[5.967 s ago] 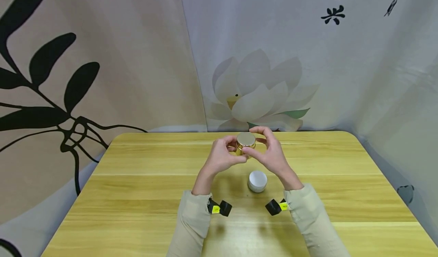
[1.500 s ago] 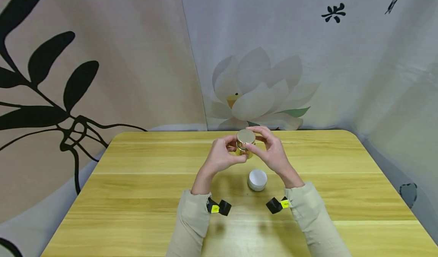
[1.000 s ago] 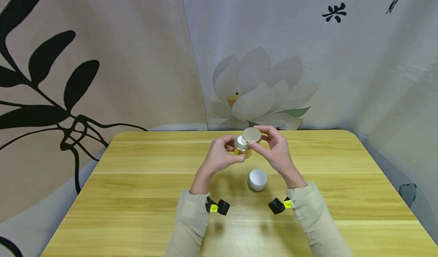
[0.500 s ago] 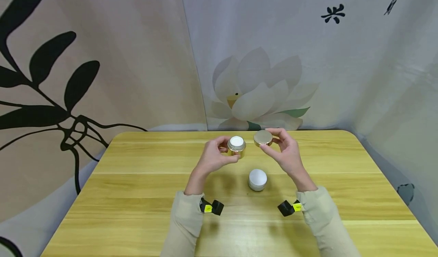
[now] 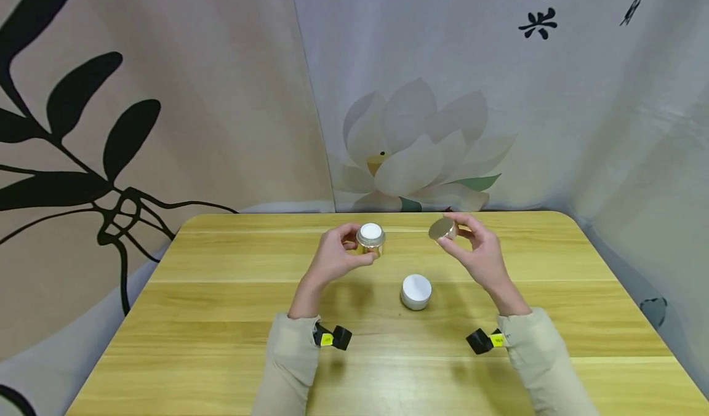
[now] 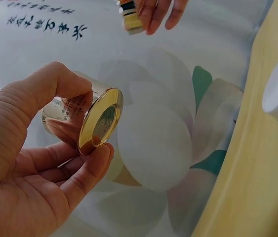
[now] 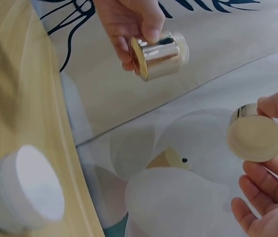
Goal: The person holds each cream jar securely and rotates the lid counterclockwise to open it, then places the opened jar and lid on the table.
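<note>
My left hand [image 5: 336, 255] grips a shiny gold cream jar [image 5: 370, 241] by its side, above the table. The jar's lid is off, and a white disc shows at its mouth in the head view. Small dark print runs along its side in the left wrist view, where the gold base [image 6: 100, 122] faces the camera. Apart from it, to the right, my right hand [image 5: 480, 253] pinches the gold lid [image 5: 443, 228] between thumb and fingers, tilted. A white lidded jar [image 5: 416, 292] stands upright on the table between my forearms, touched by neither hand.
The wooden table [image 5: 221, 342] has rounded far corners. Behind it hangs a cloth backdrop [image 5: 221, 96] printed with a lotus, dark leaves and black characters. Each wrist carries a small black camera [image 5: 341, 338] with a yellow tag.
The gold lid came off the gold jar about a second ago. Both hands have since moved apart, the left with the jar, the right with the lid, which is now tilted. The white jar stays put.
</note>
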A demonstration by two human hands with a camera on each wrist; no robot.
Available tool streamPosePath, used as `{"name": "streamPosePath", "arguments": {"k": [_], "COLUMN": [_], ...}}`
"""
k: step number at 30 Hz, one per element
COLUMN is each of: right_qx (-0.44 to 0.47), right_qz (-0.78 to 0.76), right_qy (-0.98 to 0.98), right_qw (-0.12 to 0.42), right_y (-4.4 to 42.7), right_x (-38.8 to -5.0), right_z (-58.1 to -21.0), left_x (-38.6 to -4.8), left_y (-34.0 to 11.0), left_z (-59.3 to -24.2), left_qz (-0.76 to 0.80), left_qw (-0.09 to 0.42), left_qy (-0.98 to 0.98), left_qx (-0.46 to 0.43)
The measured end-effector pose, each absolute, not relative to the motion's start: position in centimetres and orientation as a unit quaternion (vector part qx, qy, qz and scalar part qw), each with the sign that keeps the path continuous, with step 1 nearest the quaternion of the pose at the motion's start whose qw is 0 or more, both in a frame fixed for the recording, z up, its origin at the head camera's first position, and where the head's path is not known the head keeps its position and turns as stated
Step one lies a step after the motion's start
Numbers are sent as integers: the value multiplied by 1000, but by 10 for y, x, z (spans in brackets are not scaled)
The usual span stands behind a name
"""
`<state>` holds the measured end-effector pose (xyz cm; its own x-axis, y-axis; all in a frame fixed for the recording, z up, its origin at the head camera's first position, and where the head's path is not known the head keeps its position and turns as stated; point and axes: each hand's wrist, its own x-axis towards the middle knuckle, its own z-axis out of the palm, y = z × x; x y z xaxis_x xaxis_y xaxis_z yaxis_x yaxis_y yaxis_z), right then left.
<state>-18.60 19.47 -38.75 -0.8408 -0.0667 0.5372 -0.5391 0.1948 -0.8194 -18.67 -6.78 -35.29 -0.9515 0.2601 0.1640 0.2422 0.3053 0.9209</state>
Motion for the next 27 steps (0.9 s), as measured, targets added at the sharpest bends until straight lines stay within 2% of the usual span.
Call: {"name": "streamPosePath", "arguments": {"k": [9,22,27], "right_qx": [174,153,151], "right_qz": [588,538,511], "right_qy": [-769,-807,-822], "right_qw": [182,191,200], "right_y": [207,211,219], "right_x": [-181,-164,-168], "right_z": [-391,-380,-392], "left_x": [-206,-206,-195], "left_y": [-74,-74,-73], "left_z": [-388,-390,-372], "left_qz": [570,577,574], "left_qw": [-1,6,12], "left_qy": [809,804,807], "left_qx": [146,142,141]}}
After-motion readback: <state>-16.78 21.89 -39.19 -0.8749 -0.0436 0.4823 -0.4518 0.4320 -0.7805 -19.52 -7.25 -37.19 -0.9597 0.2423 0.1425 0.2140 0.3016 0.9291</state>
